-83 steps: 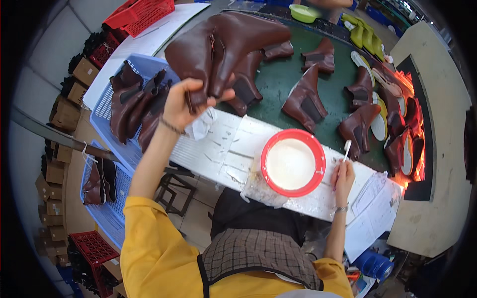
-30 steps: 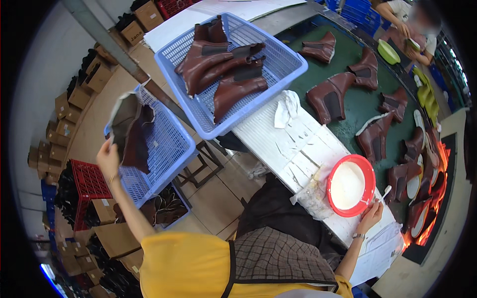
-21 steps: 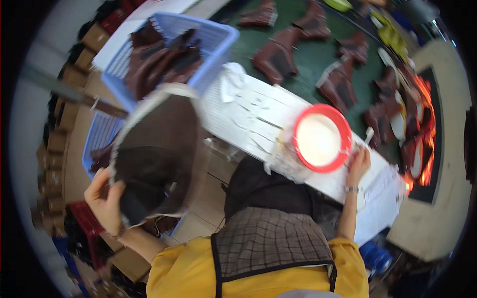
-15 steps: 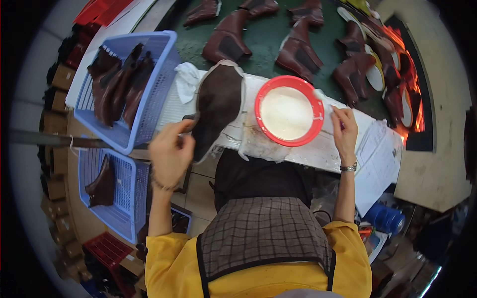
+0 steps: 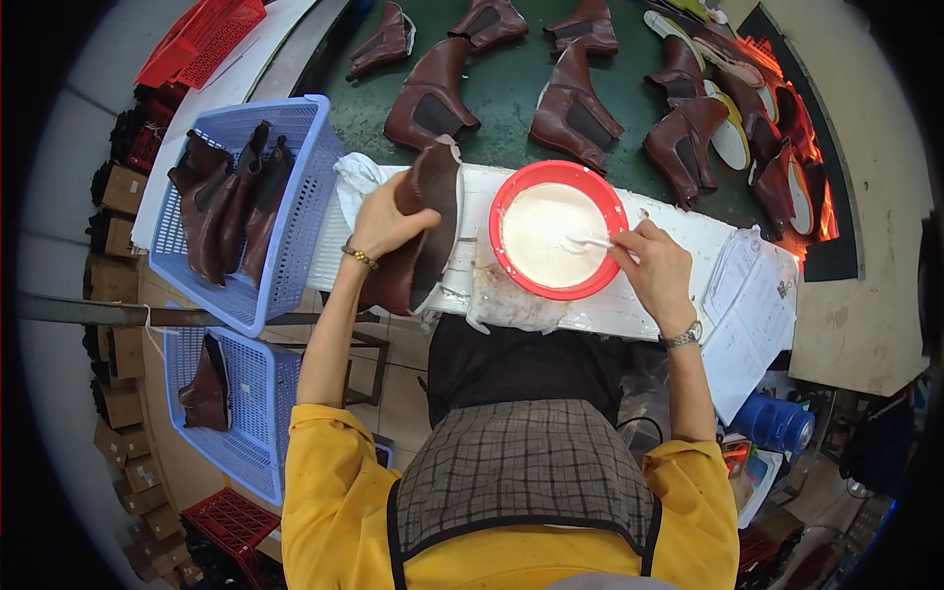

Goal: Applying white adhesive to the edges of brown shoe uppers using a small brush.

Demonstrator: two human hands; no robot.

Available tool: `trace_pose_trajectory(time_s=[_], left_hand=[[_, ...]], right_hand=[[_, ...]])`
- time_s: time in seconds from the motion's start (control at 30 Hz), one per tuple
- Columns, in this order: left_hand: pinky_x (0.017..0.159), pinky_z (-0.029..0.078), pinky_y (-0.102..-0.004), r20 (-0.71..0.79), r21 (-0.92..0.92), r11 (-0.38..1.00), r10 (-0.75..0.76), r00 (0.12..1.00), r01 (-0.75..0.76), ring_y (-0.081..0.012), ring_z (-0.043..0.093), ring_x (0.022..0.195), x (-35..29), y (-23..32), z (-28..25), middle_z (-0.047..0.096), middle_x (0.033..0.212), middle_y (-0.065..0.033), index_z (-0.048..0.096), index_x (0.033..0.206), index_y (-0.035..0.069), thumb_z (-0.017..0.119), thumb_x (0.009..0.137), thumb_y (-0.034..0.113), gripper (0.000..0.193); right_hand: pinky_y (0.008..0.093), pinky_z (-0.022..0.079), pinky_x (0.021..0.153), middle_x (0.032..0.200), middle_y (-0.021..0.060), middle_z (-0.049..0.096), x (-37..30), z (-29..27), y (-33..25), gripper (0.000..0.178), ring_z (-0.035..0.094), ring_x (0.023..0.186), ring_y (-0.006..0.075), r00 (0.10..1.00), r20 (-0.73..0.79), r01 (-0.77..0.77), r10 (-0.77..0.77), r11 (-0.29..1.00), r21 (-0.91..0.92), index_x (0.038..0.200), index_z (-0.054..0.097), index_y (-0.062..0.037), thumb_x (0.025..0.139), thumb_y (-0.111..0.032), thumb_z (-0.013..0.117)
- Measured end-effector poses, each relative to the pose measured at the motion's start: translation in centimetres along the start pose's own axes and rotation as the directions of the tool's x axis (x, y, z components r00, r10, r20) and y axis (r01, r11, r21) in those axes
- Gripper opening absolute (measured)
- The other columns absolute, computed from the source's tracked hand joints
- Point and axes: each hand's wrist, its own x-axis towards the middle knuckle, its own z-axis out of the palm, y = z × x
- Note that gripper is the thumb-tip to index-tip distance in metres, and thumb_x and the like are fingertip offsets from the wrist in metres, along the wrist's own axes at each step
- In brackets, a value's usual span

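left hand (image 5: 390, 224) clutching brown boot (image 5: 413, 264), thumb across it, right hand (image 5: 651, 267) pinching brush (image 5: 592, 242) over red bowl (image 5: 565, 293)

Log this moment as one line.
left hand: holds boot | right hand: holds tool, tip in bowl | bowl: white liquid

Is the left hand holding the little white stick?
No, the right hand holds the white stick, while the left hand holds a brown boot upper.
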Motion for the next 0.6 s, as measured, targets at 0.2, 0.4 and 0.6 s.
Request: trace_pose_trajectory(time_s=[0.2,0.4,0.6], left_hand=[[0.078,0.054,-0.0299,0.295,-0.388,0.853,-0.243,0.924,0.348,-0.0132,0.065,0.085,-1.7,7.3,-4.9,0.072,0.095,-0.0044,0.07,0.111,-0.007,0.072,0.086,0.013,0.032],[0.092,0.05,-0.0298,0.621,-0.275,0.84,-0.216,0.754,0.467,-0.0137,0.062,0.104,-2.7,12.9,-4.0,0.07,0.114,-0.0072,0.062,0.127,-0.006,0.075,0.085,0.01,0.047],[0.099,0.048,-0.0332,0.371,-0.594,0.729,-0.128,0.92,0.341,-0.0173,0.062,0.112,-3.6,13.8,-4.3,0.068,0.122,-0.0089,0.056,0.137,-0.003,0.071,0.088,0.003,0.051]], right_hand=[[0.0297,0.048,0.064,0.088,0.003,0.068,1.5,-2.2,-0.1,0.015,0.064,0.075,0.0203,0.99,-0.132,0.023,0.052,0.86,0.51,0.102,0.079,-0.0101,0.088,-0.014,0.077],[0.0316,0.036,0.085,0.09,-0.0005,0.067,6.4,-3.5,-3.6,0.018,0.061,0.086,0.0136,0.879,-0.338,0.452,-0.335,0.811,0.371,0.098,0.08,-0.0137,0.081,-0.012,0.081],[0.0318,0.036,0.084,0.09,-0.0012,0.067,4.6,-2.2,-3.3,0.017,0.058,0.086,0.0142,0.911,-0.387,0.33,-0.144,0.816,0.474,0.096,0.08,-0.0133,0.079,-0.012,0.083]])
